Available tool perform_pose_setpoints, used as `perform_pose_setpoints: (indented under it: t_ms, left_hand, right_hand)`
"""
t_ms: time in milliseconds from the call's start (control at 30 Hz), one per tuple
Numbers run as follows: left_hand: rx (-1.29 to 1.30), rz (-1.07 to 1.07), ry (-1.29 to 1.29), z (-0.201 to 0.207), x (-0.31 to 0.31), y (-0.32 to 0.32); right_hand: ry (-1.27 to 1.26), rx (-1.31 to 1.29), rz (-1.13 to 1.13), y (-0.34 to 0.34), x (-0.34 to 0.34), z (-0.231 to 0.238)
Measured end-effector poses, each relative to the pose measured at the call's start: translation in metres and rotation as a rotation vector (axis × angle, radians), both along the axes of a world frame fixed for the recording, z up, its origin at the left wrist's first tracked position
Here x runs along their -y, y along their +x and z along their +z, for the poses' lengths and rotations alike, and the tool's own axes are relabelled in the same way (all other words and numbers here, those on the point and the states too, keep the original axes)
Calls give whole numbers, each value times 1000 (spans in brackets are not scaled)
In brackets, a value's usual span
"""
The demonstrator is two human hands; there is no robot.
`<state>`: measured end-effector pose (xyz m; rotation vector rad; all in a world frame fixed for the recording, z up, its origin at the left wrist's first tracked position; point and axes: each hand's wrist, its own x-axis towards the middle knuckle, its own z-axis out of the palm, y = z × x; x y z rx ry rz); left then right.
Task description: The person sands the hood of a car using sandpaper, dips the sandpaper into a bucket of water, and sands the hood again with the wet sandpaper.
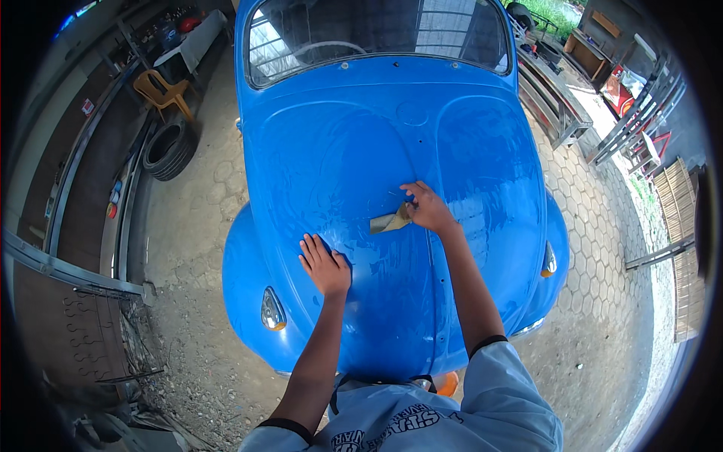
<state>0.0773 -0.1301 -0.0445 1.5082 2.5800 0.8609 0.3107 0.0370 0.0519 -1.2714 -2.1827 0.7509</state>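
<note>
A blue car's rounded hood (339, 162) fills the middle of the view, its paint streaked with wet-looking patches. My left hand (325, 265) lies flat on the hood's near left part, fingers spread and nothing in it. Close to the raised centre ridge, my right hand (428, 206) pinches a curled, tan piece of sandpaper (390, 220) by its right end. The sandpaper's free end points left, just over the paint; whether it touches the hood I cannot tell.
Beyond the hood is the windshield (376, 34). On the left stand a tire (170, 151) and a yellow plastic chair (162, 92). A wooden bench (553, 102) is at the far right, with metal frames (640, 113) beside it. Hexagonal paving (595, 226) runs along the car's right side.
</note>
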Motion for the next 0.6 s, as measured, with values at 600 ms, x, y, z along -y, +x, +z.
perform_pose_setpoints:
  t_ms: [600]
  left_hand:
    - [-36,32,38,1,-3,-3]
  right_hand:
    - [-75,-177,-412,-5,114,-30]
